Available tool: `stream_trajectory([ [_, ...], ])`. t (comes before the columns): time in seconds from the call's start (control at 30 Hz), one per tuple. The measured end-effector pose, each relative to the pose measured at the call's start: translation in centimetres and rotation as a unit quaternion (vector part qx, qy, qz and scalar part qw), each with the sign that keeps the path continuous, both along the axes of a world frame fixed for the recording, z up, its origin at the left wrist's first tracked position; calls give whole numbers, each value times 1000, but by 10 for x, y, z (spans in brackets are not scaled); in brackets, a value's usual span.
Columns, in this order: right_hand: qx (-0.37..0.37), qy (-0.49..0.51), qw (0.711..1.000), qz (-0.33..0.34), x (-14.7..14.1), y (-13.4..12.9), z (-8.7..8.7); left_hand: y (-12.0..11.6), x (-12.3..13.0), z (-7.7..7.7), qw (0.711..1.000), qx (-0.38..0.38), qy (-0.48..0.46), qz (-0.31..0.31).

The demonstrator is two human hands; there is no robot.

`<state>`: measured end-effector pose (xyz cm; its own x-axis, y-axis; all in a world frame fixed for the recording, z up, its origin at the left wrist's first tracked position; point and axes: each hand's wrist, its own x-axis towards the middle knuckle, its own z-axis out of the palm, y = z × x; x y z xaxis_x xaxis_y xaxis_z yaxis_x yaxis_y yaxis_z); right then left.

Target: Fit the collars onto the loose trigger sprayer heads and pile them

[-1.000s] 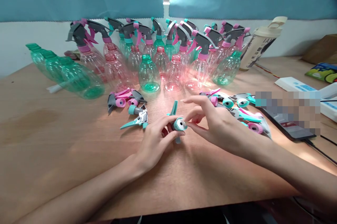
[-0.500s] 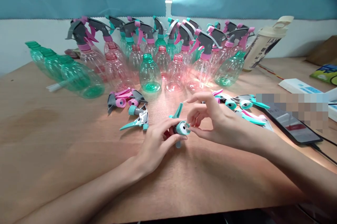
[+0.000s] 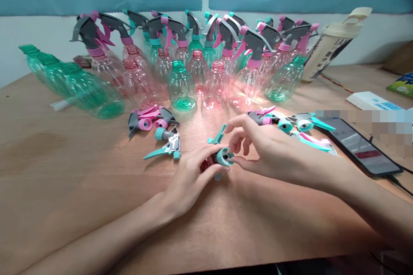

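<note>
My left hand (image 3: 197, 167) is closed around a trigger spray head (image 3: 223, 157) with a teal collar, whose open end faces right. The teal trigger (image 3: 219, 134) sticks up beyond my fingers. Close against that collar, my right hand (image 3: 254, 143) has thumb and fingers bent in a pinch at the opening. Something small and whitish shows there, but I cannot make out what the fingertips hold. To the left lies a grey spray head with teal parts (image 3: 167, 143), and behind it are pink-and-grey spray heads (image 3: 151, 120).
Clear pink and green bottles (image 3: 183, 88) stand in rows at the back, many with spray heads on. Green bottles (image 3: 93, 94) lean at left. More spray heads (image 3: 303, 125) lie at right, beside a phone (image 3: 361, 146) on a cable. A cream tumbler (image 3: 334, 47) stands behind.
The view has shifted slightly, so the back bottles sit higher. Both hands stay at the spray head; the whitish part in its collar looks less flush with the rim than before.
</note>
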<state>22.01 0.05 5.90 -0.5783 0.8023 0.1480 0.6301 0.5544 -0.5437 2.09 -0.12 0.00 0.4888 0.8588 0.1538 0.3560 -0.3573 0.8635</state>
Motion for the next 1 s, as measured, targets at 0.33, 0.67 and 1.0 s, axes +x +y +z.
stream_trajectory([
  [0.33,-7,98,994,-37,-13,6,-16,3,0,1,999,-23,6,35],
  [0.67,40,69,995,-64,-3,-3,-11,1,1,2,1000,-1,2,6],
  [1.0,180,84,980,32,-6,-2,-28,4,0,4,1000,1,7,-19],
])
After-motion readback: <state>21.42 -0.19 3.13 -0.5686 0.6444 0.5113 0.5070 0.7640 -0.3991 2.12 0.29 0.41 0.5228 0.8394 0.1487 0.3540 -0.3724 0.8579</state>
